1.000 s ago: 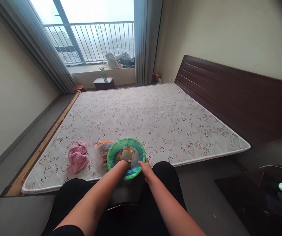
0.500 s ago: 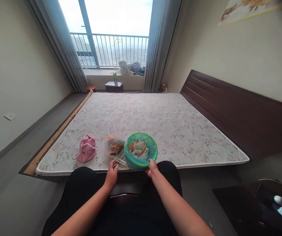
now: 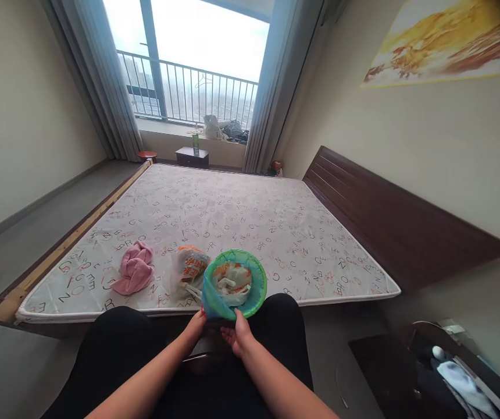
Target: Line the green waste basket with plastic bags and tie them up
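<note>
Lettered mattress (image 3: 241, 215) beyond, the right hand (image 3: 238, 334) clasps a blue-lined green basket (image 3: 259, 286), the left hand (image 3: 196, 325) at its edge, grip unclear.

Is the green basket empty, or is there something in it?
The green basket is not empty: a crumpled white bag with orange marks lies inside its rim. Whether more lies beneath, I cannot tell.

spreads as a pale, letter-printed mattress (image 3: 241, 215) on a wooden bed frame (image 3: 69, 241). bears a crumpled pink cloth (image 3: 133, 269) and, to its right, a plastic bag (image 3: 191, 265) with orange print. touches or backs, hard to tell, a green basket (image 3: 257, 285) at the near edge.
</note>
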Action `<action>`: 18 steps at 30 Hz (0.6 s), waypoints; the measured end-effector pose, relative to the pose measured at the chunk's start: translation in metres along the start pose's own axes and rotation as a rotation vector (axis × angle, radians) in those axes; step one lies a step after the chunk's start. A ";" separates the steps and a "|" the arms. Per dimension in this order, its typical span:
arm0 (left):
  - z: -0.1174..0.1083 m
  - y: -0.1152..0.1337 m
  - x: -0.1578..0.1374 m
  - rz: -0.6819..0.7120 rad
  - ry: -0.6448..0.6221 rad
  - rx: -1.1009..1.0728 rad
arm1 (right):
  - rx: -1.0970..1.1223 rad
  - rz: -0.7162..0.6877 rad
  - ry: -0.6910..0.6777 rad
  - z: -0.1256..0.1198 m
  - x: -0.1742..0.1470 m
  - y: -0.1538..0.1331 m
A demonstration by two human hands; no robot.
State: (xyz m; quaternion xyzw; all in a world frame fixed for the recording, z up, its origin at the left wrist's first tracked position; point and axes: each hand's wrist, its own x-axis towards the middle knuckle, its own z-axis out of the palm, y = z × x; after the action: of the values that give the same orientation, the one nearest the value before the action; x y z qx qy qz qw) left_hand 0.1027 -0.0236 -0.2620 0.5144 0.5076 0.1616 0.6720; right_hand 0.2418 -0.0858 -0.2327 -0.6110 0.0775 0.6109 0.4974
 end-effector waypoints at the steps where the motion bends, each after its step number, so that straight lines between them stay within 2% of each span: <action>1: 0.000 -0.002 0.000 0.010 -0.014 -0.039 | 0.001 -0.020 -0.004 0.000 0.002 -0.003; 4: 0.001 -0.008 -0.005 0.119 -0.040 -0.095 | -0.030 -0.087 -0.041 0.001 0.009 -0.013; 8: 0.004 -0.007 -0.013 0.277 0.035 -0.001 | -0.089 -0.080 -0.135 0.005 0.011 -0.015; 14: -0.004 -0.002 -0.009 0.225 0.215 0.098 | -0.157 0.015 -0.232 0.007 0.007 -0.013; 18: -0.009 -0.007 0.001 0.222 0.265 0.090 | -0.204 0.041 -0.286 0.008 0.009 -0.012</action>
State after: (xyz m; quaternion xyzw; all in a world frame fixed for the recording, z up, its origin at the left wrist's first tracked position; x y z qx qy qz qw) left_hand 0.0935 -0.0215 -0.2680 0.5711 0.5385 0.2786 0.5535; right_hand 0.2473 -0.0698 -0.2322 -0.5637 -0.0440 0.7063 0.4260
